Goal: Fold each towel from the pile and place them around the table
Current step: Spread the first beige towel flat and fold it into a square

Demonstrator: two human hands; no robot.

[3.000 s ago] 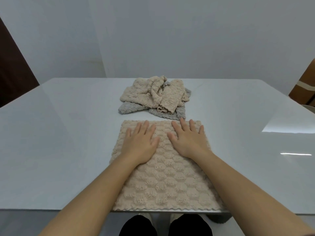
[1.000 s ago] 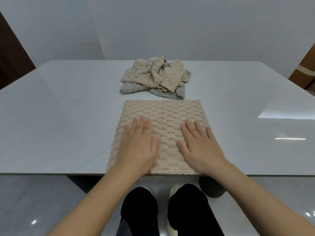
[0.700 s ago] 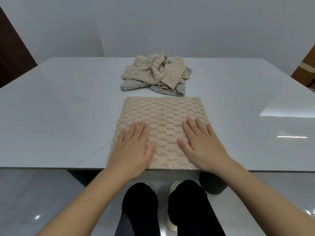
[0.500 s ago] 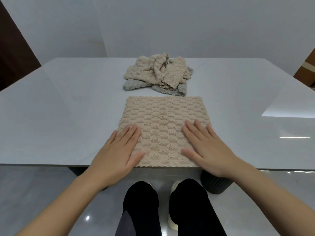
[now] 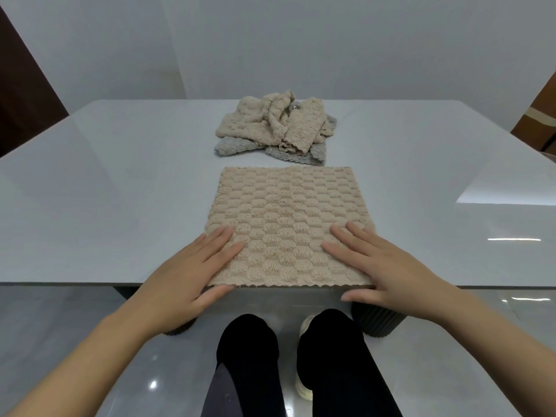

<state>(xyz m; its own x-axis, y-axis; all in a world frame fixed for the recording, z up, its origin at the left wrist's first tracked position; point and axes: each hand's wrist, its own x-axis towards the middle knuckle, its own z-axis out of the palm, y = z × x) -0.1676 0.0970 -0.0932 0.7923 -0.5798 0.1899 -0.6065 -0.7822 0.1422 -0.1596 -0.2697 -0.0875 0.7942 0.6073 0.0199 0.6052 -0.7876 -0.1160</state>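
I see the towel (image 5: 288,224) lying flat at the near edge of the table (image 5: 105,191). The left hand (image 5: 186,275) rests flat on its near left corner, fingers straight. The right hand (image 5: 382,266) rests flat on the near right corner. The pile (image 5: 276,124) sits just behind the towel.
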